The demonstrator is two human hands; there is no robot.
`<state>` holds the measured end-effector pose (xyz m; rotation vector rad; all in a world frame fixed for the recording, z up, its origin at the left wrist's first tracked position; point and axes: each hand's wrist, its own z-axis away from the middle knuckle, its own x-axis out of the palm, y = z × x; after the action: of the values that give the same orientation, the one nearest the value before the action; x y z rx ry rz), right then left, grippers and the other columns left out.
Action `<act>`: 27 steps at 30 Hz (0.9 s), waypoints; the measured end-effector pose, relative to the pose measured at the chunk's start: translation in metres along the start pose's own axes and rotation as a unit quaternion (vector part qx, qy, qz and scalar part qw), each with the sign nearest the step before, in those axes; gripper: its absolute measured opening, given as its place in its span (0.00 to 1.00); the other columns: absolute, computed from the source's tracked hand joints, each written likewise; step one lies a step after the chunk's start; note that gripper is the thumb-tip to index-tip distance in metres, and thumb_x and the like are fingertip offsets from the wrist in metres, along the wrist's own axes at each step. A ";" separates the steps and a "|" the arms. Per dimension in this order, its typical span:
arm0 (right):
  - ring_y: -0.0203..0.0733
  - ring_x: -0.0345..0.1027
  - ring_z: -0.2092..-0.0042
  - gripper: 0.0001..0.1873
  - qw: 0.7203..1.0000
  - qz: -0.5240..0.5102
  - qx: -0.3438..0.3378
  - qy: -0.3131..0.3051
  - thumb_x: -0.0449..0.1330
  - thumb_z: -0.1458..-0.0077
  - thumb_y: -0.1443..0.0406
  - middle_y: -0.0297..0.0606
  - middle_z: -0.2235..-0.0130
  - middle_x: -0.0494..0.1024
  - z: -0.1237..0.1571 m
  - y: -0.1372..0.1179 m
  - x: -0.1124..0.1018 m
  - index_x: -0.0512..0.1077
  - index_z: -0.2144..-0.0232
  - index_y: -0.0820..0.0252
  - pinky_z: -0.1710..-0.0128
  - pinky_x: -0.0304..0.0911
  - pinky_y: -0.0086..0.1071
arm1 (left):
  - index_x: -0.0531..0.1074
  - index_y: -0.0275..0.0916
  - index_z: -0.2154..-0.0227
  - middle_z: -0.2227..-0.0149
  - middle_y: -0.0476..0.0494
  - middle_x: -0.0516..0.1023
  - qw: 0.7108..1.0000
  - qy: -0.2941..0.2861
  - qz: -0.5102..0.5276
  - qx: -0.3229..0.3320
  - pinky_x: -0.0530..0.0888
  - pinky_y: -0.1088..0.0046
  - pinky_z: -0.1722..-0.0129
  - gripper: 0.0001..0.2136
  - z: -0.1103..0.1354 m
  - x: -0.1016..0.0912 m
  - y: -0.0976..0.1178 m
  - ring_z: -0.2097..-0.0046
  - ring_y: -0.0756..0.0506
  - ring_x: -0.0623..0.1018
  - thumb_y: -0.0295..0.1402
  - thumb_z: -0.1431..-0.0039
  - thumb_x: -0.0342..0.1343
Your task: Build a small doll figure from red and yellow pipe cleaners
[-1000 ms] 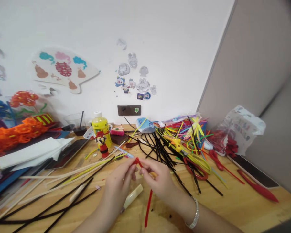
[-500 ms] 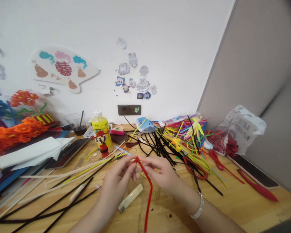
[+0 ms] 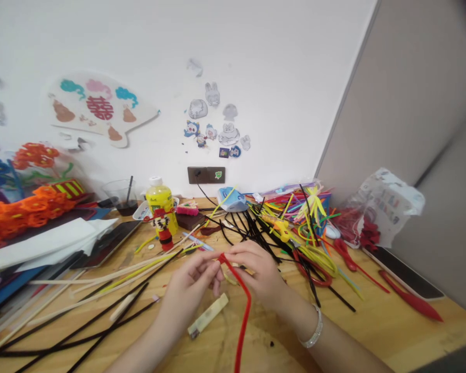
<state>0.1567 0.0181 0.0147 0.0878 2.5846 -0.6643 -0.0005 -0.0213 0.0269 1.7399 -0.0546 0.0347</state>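
Left hand [image 3: 188, 290]: fingers [image 3: 206, 267] pressed together, pinching the upper end of a red pipe cleaner [image 3: 247, 305].
Right hand [image 3: 261, 274]: fingers [image 3: 238, 254] curled beside that end, nearer the bend; any pinch hidden.
Pipe cleaner: slanting down-right from the pinch, bent, then dropping over the surface [image 3: 373, 331] out of view.

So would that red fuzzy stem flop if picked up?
Probably not much: the red pipe cleaner looks bendy but springy, holding a sharp bend below the right hand. It is likely very light, and its fuzz should grip, not slip.
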 end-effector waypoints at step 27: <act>0.38 0.68 0.64 0.07 0.990 -0.092 0.096 0.055 0.58 0.49 0.68 0.37 0.67 0.74 -0.005 -0.008 0.006 0.75 0.67 0.55 0.64 0.64 0.33 | 0.67 0.36 0.72 0.83 0.54 0.71 0.998 -0.007 0.048 -0.037 0.65 0.77 0.82 0.14 -0.003 0.000 -0.001 0.84 0.53 0.69 0.41 0.56 0.59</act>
<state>0.1484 0.0132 0.0191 -0.0560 2.6482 -1.0031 -0.0001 -0.0181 0.0262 1.6621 -0.1483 0.0896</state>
